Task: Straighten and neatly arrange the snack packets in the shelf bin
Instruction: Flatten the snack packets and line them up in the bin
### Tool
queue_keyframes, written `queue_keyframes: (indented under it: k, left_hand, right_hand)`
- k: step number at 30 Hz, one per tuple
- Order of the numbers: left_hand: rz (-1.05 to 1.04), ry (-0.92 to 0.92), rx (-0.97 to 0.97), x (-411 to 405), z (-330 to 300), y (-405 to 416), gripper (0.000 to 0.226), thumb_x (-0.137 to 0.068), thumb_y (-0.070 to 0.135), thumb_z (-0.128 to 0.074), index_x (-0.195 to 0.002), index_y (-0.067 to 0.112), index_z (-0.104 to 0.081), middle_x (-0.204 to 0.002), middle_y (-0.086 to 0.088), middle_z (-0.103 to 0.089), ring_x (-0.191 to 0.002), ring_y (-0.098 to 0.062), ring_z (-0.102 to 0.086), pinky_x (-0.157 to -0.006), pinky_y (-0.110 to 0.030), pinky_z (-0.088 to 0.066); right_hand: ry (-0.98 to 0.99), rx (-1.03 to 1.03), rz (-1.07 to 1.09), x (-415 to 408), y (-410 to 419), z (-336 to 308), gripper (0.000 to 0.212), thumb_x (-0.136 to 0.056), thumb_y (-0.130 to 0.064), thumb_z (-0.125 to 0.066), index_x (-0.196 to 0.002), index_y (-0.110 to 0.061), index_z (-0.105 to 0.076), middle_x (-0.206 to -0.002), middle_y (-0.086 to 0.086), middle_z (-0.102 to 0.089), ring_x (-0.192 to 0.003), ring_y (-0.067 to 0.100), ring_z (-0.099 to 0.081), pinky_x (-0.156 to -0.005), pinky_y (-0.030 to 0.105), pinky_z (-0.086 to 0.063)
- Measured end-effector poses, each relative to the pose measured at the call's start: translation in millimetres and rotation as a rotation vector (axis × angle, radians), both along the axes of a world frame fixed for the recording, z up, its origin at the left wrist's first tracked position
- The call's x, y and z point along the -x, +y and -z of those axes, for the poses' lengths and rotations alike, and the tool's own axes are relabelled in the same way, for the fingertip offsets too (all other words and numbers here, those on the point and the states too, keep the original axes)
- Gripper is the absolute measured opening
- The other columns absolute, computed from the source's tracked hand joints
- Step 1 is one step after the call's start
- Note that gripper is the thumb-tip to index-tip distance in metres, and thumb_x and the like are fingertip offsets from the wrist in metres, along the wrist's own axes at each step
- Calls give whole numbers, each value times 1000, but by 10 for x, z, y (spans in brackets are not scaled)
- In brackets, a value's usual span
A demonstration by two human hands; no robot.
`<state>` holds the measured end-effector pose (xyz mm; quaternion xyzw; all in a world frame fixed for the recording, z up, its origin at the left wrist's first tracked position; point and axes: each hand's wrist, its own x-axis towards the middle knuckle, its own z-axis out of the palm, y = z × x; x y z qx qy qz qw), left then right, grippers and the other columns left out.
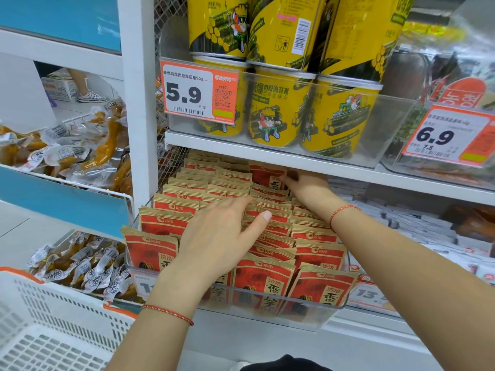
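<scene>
**Shelf bin, red-and-kraft snack packets: straightening in progress**

While both my hands are inside the clear shelf bin [316, 314], the stock reads as follows. Snack packets [318, 287]: standing upright in three rows running front to back, away from me under the upper shelf [267, 153]. Left hand [219, 236]: fingers straight and flat, resting across the packet tops of the middle row, near the front. Right hand [305, 186]: reaching deeper, at the back of the middle row; its fingers seem to pinch a rear packet, though the shelf shadow leaves this uncertain. Key relation: rows lie lengthwise ahead of me, so the right hand is nearer the leaning rear packets, the left nearer the front. White basket [53, 330]: lower left, beside me.
</scene>
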<state>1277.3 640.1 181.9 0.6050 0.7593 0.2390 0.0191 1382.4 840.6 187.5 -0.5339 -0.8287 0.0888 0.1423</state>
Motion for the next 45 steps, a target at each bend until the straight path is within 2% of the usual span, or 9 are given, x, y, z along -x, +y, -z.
queue_keyframes:
  k: [2, 8, 13, 20, 24, 28, 31, 38, 45]
  left_hand:
    - [1, 7, 1, -2, 0, -1, 63, -95, 66, -23, -147, 33, -37, -149, 10, -45, -137, -11, -40, -104, -31, -36]
    - [13, -5, -19, 19, 15, -17, 63, -96, 66, -24, -147, 33, -37, -148, 10, -46, -135, -10, -41, -103, -31, -37]
    - [10, 1, -14, 17, 17, -1, 63, -96, 66, -24, -147, 32, -37, -148, 10, -46, -135, -11, -41, -103, -32, -37]
    - [13, 1, -26, 25, 27, -16, 63, -96, 66, -24, -147, 32, -37, -148, 11, -46, -135, -10, -41, -103, -31, -38]
    - [14, 3, -30, 37, 28, -11, 62, -96, 65, -25, -147, 32, -37, -148, 11, -46, -135, -10, -42, -102, -31, -38]
    - [11, 7, -23, 28, 19, -3, 60, -97, 64, -26, -147, 32, -38, -147, 9, -47, -134, -12, -43, -101, -31, -38]
    - [6, 12, -19, 20, 10, 0, 61, -97, 63, -25, -147, 32, -36, -148, 9, -46, -134, -11, -42, -101, -31, -38]
    - [5, 3, -33, 32, 20, -8, 59, -97, 63, -27, -146, 31, -39, -147, 9, -48, -133, -11, -43, -100, -31, -39]
    - [6, 11, -17, 36, 19, 3, 59, -98, 62, -27, -147, 30, -38, -147, 8, -48, -133, -12, -43, -100, -30, -38]
  right_hand:
    - [-25, 20, 9, -54, -19, -34, 44, -99, -45, -43, -131, -17, -50, -120, 14, -62, -105, 36, -60, -72, 32, -43]
    - [65, -93, -202, -249, -224, -59, 18, -96, -30, -53, -106, -17, -61, -101, 8, -68, -92, 29, -60, -73, 32, -45]
    - [88, -166, -209, -383, -330, -140, 18, -96, -29, -54, -105, -18, -63, -86, 4, -63, -83, 28, -59, -66, 32, -44]
    - [1, -140, -94, -214, -197, -71, 40, -101, -42, -35, -131, -20, -51, -125, 12, -60, -107, 37, -57, -86, 40, -50]
    - [2, -115, -125, -214, -246, -50, 37, -101, -36, -39, -126, -10, -47, -117, 17, -61, -104, 37, -58, -83, 39, -49]
    - [-130, -194, -211, -253, -399, -41, 44, -101, -35, -37, -141, -17, -34, -122, 19, -58, -119, 39, -48, -92, 43, -42]
    - [-136, -161, -196, -201, -370, -73, 44, -100, -38, -37, -138, -17, -36, -122, 18, -59, -115, 38, -52, -91, 42, -44]
    - [-113, 15, -109, -73, -249, -137, 57, -96, -55, -40, -142, -22, -33, -140, 6, -49, -119, 30, -52, -77, 28, -37]
    - [-67, 91, -141, -96, -297, -145, 80, -83, -74, -43, -148, -31, -25, -151, 2, -39, -132, 29, -42, -87, 30, -37]
